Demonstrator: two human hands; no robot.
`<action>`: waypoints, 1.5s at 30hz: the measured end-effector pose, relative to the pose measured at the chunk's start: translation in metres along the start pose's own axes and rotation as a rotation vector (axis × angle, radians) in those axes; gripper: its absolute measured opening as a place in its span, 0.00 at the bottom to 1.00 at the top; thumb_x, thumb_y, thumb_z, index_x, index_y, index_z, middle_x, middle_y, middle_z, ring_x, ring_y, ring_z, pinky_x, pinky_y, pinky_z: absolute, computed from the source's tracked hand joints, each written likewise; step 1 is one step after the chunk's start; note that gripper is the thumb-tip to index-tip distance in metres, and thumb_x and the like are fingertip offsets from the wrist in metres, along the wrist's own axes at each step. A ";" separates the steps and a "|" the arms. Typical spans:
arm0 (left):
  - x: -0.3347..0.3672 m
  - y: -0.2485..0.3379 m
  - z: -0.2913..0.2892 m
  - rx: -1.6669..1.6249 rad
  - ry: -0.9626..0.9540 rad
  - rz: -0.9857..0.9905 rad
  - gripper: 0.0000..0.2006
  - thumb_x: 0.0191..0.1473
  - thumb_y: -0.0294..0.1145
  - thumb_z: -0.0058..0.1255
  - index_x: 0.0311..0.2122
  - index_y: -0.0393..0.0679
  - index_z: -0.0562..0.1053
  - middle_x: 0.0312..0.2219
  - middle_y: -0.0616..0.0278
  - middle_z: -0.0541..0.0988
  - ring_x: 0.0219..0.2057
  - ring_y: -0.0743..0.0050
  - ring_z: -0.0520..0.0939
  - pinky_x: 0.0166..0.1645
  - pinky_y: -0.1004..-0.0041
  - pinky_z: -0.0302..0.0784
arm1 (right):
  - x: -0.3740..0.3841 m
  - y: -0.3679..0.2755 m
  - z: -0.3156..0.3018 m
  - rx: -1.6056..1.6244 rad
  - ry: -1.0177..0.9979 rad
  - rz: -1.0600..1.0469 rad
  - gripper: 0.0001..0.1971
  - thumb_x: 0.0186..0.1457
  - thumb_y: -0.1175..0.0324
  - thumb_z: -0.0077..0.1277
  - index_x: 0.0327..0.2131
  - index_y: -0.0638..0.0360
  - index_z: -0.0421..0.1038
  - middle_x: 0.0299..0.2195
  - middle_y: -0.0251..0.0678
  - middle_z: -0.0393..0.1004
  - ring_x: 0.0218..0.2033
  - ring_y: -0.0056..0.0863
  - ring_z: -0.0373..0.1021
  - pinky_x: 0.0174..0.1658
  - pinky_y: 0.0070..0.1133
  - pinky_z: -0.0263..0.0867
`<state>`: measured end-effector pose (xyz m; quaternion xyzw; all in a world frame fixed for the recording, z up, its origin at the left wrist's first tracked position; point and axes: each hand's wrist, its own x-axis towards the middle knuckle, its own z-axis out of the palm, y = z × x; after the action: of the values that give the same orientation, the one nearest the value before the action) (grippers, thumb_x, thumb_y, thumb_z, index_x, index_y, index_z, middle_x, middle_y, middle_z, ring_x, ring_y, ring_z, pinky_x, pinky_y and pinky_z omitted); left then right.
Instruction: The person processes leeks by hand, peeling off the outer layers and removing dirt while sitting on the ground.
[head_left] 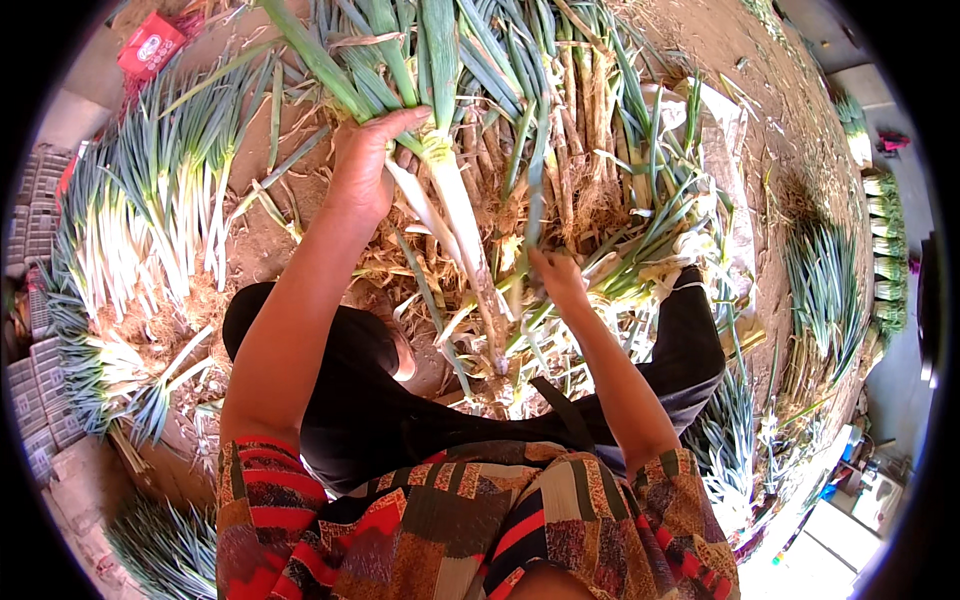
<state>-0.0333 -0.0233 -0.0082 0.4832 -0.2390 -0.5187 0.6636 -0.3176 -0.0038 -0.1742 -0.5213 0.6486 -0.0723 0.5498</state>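
On my feed the left hand (366,160) has its fingers (408,122) wrapped round the necks of a few long green onions (463,215), held tilted between the knees, white stems down, leaves (440,60) up and away from the wearer. Right hand (562,278) sits just right of the stems, fingers curled near a narrow green leaf strip (537,195); can't tell if they grip it. Beyond the hands I've got a pile of soil-stained onions (585,120), white-stemmed onions (150,210) laid out left, red box (150,47) far left.
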 end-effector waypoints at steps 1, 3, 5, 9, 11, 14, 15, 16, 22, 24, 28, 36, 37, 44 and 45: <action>-0.004 0.000 0.002 0.028 0.028 -0.013 0.10 0.39 0.27 0.58 0.30 0.41 0.72 0.22 0.67 0.74 0.18 0.83 0.67 0.20 0.80 0.59 | -0.012 -0.034 0.010 0.091 0.032 -0.114 0.24 0.52 0.46 0.45 0.31 0.62 0.72 0.17 0.30 0.68 0.17 0.18 0.64 0.23 0.18 0.63; -0.010 0.001 0.004 0.084 0.081 -0.039 0.10 0.39 0.27 0.58 0.30 0.41 0.72 0.22 0.67 0.74 0.19 0.83 0.68 0.21 0.80 0.59 | -0.055 -0.121 0.030 0.447 0.070 -0.393 0.19 0.50 0.51 0.50 0.32 0.60 0.71 0.21 0.31 0.69 0.22 0.18 0.64 0.25 0.17 0.63; -0.010 -0.005 0.002 0.045 0.045 -0.043 0.10 0.40 0.25 0.57 0.32 0.42 0.73 0.23 0.68 0.74 0.19 0.84 0.69 0.20 0.82 0.57 | -0.064 -0.166 0.043 0.565 -0.021 -0.606 0.14 0.45 0.63 0.58 0.31 0.61 0.69 0.23 0.32 0.69 0.23 0.18 0.64 0.26 0.17 0.62; -0.013 -0.007 0.014 0.007 0.045 -0.051 0.11 0.41 0.23 0.57 0.34 0.41 0.73 0.25 0.67 0.76 0.20 0.85 0.72 0.20 0.83 0.59 | -0.051 -0.176 0.059 0.408 0.362 -0.811 0.14 0.36 0.75 0.61 0.25 0.62 0.64 0.22 0.35 0.66 0.22 0.23 0.64 0.26 0.20 0.62; -0.013 -0.008 0.014 0.006 0.038 -0.043 0.15 0.39 0.22 0.58 0.37 0.38 0.73 0.28 0.63 0.78 0.22 0.81 0.75 0.21 0.81 0.65 | -0.055 -0.178 0.061 0.294 0.522 -0.939 0.13 0.36 0.76 0.60 0.24 0.61 0.64 0.22 0.36 0.65 0.21 0.27 0.64 0.26 0.22 0.62; -0.005 -0.016 0.000 0.107 0.052 -0.075 0.14 0.37 0.23 0.60 0.34 0.40 0.73 0.24 0.66 0.78 0.20 0.85 0.73 0.18 0.83 0.60 | -0.059 -0.177 0.063 0.163 0.531 -1.099 0.11 0.38 0.79 0.56 0.24 0.60 0.63 0.22 0.38 0.64 0.21 0.32 0.64 0.24 0.24 0.61; -0.005 -0.018 0.001 0.117 0.061 -0.085 0.14 0.37 0.24 0.60 0.33 0.40 0.73 0.23 0.67 0.78 0.19 0.86 0.73 0.18 0.84 0.59 | -0.060 -0.175 0.063 0.135 0.512 -1.144 0.10 0.38 0.79 0.56 0.24 0.60 0.63 0.22 0.38 0.64 0.21 0.33 0.64 0.24 0.24 0.61; -0.006 -0.017 0.003 0.170 0.067 -0.075 0.15 0.36 0.25 0.61 0.34 0.41 0.73 0.24 0.68 0.78 0.18 0.88 0.72 0.17 0.84 0.58 | -0.068 -0.177 0.064 0.059 0.443 -1.256 0.09 0.38 0.80 0.53 0.25 0.60 0.64 0.22 0.39 0.64 0.21 0.35 0.64 0.23 0.25 0.61; -0.001 -0.001 -0.001 0.192 0.107 0.008 0.15 0.37 0.25 0.61 0.34 0.39 0.71 0.24 0.63 0.77 0.18 0.88 0.71 0.16 0.86 0.61 | -0.119 -0.105 0.113 -0.244 -0.492 -1.044 0.09 0.41 0.70 0.51 0.26 0.59 0.63 0.23 0.41 0.67 0.26 0.42 0.67 0.31 0.33 0.62; 0.004 0.007 0.001 0.199 0.150 0.112 0.14 0.37 0.26 0.61 0.32 0.38 0.70 0.23 0.63 0.76 0.18 0.86 0.71 0.16 0.86 0.64 | -0.102 -0.039 0.114 -0.424 -0.635 -0.778 0.10 0.40 0.68 0.53 0.27 0.59 0.65 0.22 0.41 0.68 0.27 0.42 0.67 0.32 0.33 0.62; 0.005 0.011 -0.010 0.144 0.187 0.250 0.14 0.38 0.25 0.60 0.33 0.40 0.70 0.24 0.63 0.77 0.19 0.84 0.72 0.17 0.83 0.62 | -0.095 -0.041 0.078 -0.149 -0.808 -0.293 0.13 0.47 0.60 0.54 0.29 0.61 0.71 0.20 0.37 0.72 0.18 0.23 0.68 0.23 0.21 0.63; 0.015 0.017 -0.021 -0.031 0.137 0.107 0.14 0.39 0.25 0.58 0.35 0.40 0.71 0.27 0.66 0.76 0.24 0.83 0.71 0.22 0.82 0.61 | -0.056 -0.139 0.038 0.014 0.148 -0.862 0.16 0.49 0.61 0.53 0.37 0.62 0.68 0.30 0.39 0.70 0.27 0.28 0.69 0.33 0.24 0.67; 0.014 0.015 -0.022 -0.077 0.133 0.072 0.14 0.40 0.25 0.58 0.35 0.41 0.72 0.27 0.66 0.76 0.25 0.83 0.71 0.23 0.81 0.61 | -0.054 -0.142 0.043 0.038 0.105 -0.883 0.17 0.49 0.60 0.52 0.38 0.63 0.68 0.31 0.40 0.70 0.28 0.29 0.69 0.34 0.24 0.66; 0.018 0.019 -0.031 -0.246 0.148 -0.074 0.11 0.41 0.31 0.58 0.34 0.43 0.75 0.28 0.68 0.74 0.27 0.79 0.66 0.29 0.77 0.60 | -0.064 -0.157 0.050 0.511 -0.205 -0.462 0.15 0.54 0.62 0.47 0.38 0.64 0.71 0.26 0.31 0.72 0.27 0.15 0.64 0.34 0.16 0.62; 0.015 0.019 -0.027 -0.244 0.188 -0.088 0.11 0.41 0.31 0.58 0.34 0.43 0.74 0.27 0.68 0.73 0.26 0.79 0.65 0.29 0.78 0.60 | -0.064 -0.158 0.048 0.580 -0.244 -0.387 0.14 0.55 0.63 0.47 0.38 0.63 0.72 0.26 0.29 0.72 0.27 0.14 0.64 0.35 0.15 0.61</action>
<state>0.0024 -0.0266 -0.0053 0.4552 -0.0897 -0.5251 0.7135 -0.1950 -0.0023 -0.0466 -0.4614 0.4204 -0.2931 0.7242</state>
